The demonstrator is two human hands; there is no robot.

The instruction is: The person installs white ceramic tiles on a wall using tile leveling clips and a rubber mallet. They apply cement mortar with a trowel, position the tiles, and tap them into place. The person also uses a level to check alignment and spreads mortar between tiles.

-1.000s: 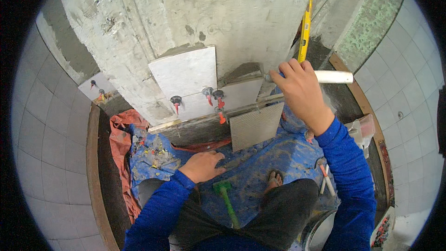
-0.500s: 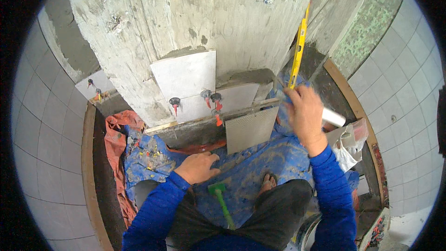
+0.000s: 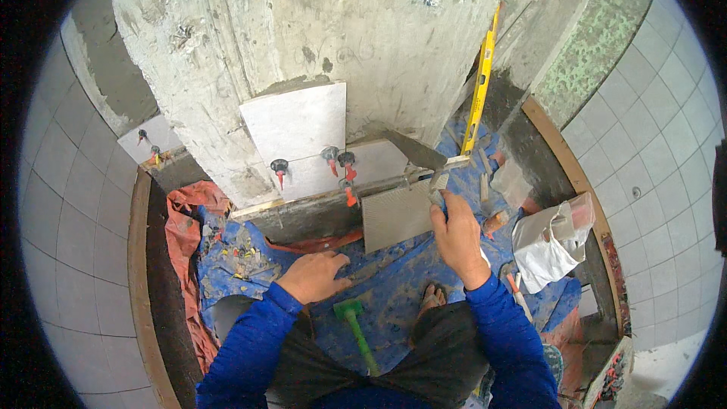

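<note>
My right hand is closed round the handle of a trowel. The trowel's grey pointed blade reaches up and left over the top of a low ledge. Below the blade, a grey tile leans against the ledge, its ridged face toward me. My left hand hangs near my left knee, empty, with thumb and fingers apart. White tiles are set on the concrete wall ahead, with red-and-black pipe fittings sticking out of them.
A yellow spirit level leans upright at the right. Blue sheeting covers the floor, with a green T-shaped tool lying between my legs. A white bag stands at the right. Orange sheeting lies left. Tiled walls rise on both sides.
My right hand has moved left and toward me with the trowel, away from the level's lower end to beside the grey tile. My left hand stays nearly where it was.
</note>
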